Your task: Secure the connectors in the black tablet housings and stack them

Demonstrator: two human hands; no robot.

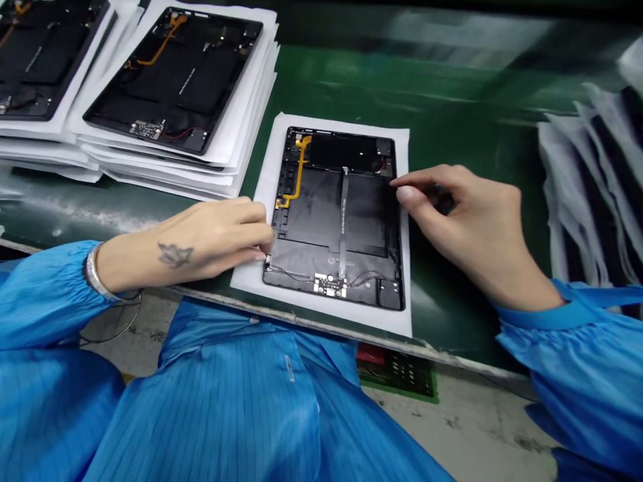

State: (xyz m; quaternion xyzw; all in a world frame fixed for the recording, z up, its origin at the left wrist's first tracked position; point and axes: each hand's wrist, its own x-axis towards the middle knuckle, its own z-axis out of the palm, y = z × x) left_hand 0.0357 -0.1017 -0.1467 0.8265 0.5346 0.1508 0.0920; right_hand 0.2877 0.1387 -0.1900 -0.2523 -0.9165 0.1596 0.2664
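An opened tablet housing lies on a white sheet, its inner side up. It carries an orange flex cable, a grey ribbon cable and a small circuit board at the near edge. My left hand is at the housing's left edge, fingers pressed together by the lower left corner; whatever they grip is hidden. At the right edge my right hand has its index fingertip at the rim. The thumb is slightly apart from it, with nothing visible between them.
Two stacks of similar tablet housings with white sheets between them stand at the back left. More sheets and dark panels are stacked upright on the right. The green work surface ends at a worn front edge close to my body.
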